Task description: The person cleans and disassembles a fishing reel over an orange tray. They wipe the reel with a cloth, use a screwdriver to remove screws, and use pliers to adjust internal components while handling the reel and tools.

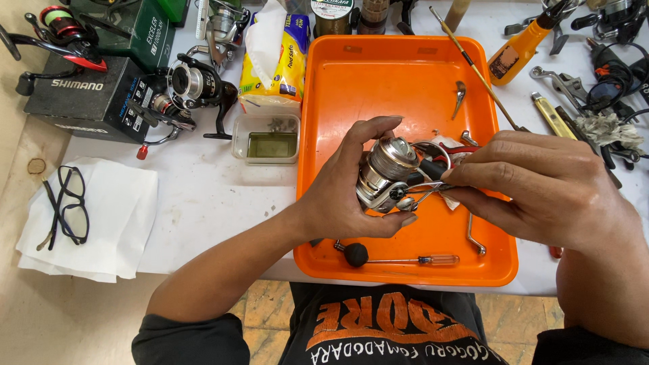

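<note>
Head camera, steep downward, close over tray.

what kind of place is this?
Likely a fishing-reel repair bench. The left hand grips a silver spinning reel over an orange tray of loose parts; more reels, wrenches and a small screwdriver lie around.

- Left hand: fingers curled, thumb below, index finger arched above, gripping; forearm enters from lower left.
- Right hand: palm down, fingertips pinched together; forearm enters from lower right.
</note>
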